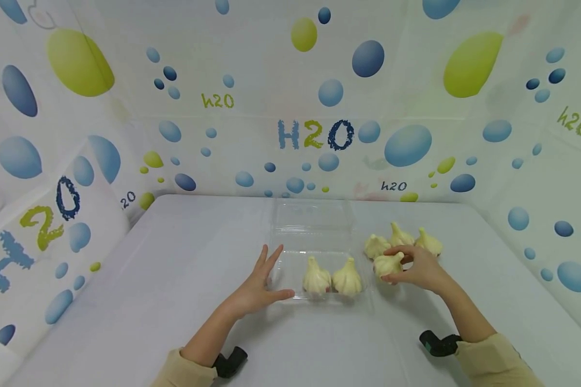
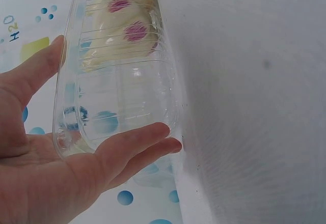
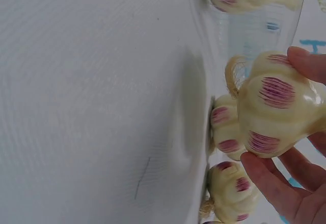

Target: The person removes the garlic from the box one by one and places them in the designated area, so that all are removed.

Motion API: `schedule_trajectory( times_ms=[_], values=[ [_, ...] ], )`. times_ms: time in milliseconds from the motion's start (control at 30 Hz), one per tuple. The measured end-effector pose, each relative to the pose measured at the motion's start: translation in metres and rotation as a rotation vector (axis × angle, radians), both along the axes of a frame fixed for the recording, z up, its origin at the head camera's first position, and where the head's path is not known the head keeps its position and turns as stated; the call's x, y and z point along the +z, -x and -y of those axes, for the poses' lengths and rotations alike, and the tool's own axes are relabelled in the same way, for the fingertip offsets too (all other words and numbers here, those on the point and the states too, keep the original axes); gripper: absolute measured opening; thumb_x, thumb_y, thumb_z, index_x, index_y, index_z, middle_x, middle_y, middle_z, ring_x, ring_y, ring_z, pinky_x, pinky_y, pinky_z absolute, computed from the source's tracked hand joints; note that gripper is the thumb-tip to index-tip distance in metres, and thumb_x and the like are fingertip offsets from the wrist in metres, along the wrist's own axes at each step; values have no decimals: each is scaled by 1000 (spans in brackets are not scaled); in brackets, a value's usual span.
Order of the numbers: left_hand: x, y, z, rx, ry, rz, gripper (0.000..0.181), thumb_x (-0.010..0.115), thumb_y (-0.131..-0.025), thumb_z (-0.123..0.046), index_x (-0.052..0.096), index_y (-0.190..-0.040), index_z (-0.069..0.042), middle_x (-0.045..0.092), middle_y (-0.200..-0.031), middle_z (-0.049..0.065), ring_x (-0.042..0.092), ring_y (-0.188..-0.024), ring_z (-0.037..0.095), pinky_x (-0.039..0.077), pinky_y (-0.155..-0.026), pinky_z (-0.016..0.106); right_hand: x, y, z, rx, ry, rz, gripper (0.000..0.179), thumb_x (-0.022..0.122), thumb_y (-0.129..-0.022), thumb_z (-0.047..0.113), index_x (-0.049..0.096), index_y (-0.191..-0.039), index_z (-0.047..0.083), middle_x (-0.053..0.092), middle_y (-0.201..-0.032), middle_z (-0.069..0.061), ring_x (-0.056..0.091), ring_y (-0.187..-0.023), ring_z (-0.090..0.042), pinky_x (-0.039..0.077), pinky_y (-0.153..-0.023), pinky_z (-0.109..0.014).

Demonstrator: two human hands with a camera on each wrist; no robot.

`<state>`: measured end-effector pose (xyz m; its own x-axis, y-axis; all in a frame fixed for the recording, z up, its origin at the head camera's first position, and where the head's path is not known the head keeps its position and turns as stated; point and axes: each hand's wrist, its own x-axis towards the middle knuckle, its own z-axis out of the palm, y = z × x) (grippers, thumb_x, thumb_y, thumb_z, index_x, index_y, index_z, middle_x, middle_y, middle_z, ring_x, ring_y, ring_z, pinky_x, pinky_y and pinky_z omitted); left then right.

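My right hand [image 1: 418, 269] holds a garlic bulb [image 1: 387, 265] between thumb and fingers, to the right of a clear plastic container. In the right wrist view, this garlic bulb [image 3: 277, 102] shows purple streaks and a tuft of fibrous root, and looks raised off the table. Two garlic bulbs, one [image 1: 317, 277] beside the other [image 1: 347, 278], sit in the right part of the container [image 1: 290, 294]. My left hand [image 1: 256, 290] spreads around the container's left end, fingers straight. In the left wrist view, thumb and fingers lie along opposite sides of the container [image 2: 127, 91].
Three more garlic bulbs [image 1: 428, 242] lie grouped on the white table [image 1: 198, 242] just beyond my right hand. The container's clear lid [image 1: 312, 215] lies open toward the back wall. A patterned sheet [image 1: 252, 64] encloses the back and sides.
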<state>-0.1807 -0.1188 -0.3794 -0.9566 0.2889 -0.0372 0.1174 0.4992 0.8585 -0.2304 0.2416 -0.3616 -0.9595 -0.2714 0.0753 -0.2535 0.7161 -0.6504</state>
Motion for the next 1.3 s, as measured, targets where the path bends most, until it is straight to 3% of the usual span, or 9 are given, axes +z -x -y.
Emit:
schedule_trajectory(
  times_ms=[333,533,800,1033,1300],
  values=[
    [0,0,-1,1,0,7,92,75,-77,-26,15,-148,-28,-11,-151,13,0,-136,41,19,-97,66,-6,3,-2,43,-2,46,58,83,-65,28,61,-111,2,59,-107,-13,54,-87,-24,46,-66,-31],
    [2,-1,-2,0,-4,6,92,75,-77,-25,16,-147,-27,-10,-151,15,1,-135,42,20,-96,66,-8,3,-3,78,8,23,56,83,-65,24,61,-111,-1,60,-108,-14,54,-90,-25,47,-72,-36],
    [2,0,-1,1,3,-6,92,75,-76,-26,16,-147,-26,-9,-151,16,3,-135,42,21,-96,66,-7,5,-2,46,-22,54,61,83,-65,26,59,-114,0,57,-111,-17,57,-91,-31,50,-70,-37],
    [0,0,0,1,-8,-3,93,76,-76,-25,16,-148,-24,-9,-151,17,1,-135,42,20,-96,66,-5,4,-3,49,6,31,66,82,-66,26,55,-119,-3,57,-109,-18,57,-94,-33,49,-78,-43],
    [1,0,0,4,3,-3,92,74,-77,-25,15,-148,-24,-10,-151,16,0,-135,42,19,-96,66,1,5,-6,-6,46,25,72,81,-68,29,51,-125,-3,51,-122,-26,55,-103,-40,50,-78,-43]
  ],
)
